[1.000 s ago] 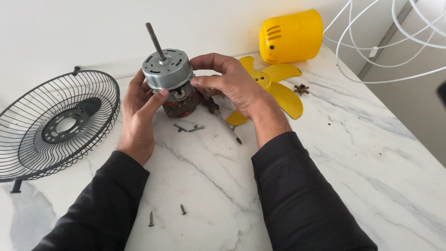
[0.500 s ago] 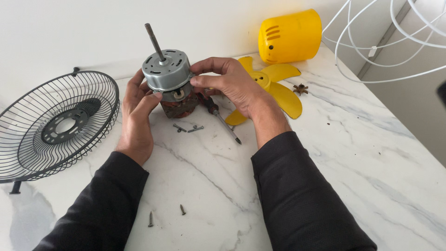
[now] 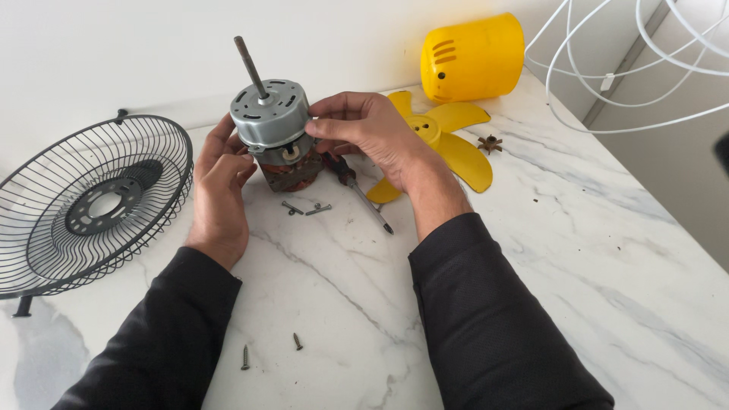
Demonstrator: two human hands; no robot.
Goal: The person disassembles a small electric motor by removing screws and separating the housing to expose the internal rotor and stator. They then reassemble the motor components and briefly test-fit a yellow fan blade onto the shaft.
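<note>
A small fan motor [image 3: 277, 129] with a grey metal cap, copper windings and an upright shaft is held just above the white marble table [image 3: 592, 258]. My left hand [image 3: 220, 178] grips its left side. Its right side and cap edge are pinched by my right hand [image 3: 364, 129]. A screwdriver [image 3: 361, 190] with a dark red handle lies on the table under my right hand, tip toward me. Two screws [image 3: 307, 208] lie just in front of the motor.
A black wire fan guard [image 3: 91, 205] lies at the left. A yellow fan blade [image 3: 452, 144] and a yellow motor housing [image 3: 472, 57] lie behind my right hand, with a small dark nut [image 3: 490, 143] beside them. Two more screws [image 3: 269, 349] lie near me. A white wire guard [image 3: 645, 68] stands at the right.
The motor and both hands have barely shifted; my grip on the motor stays the same.
</note>
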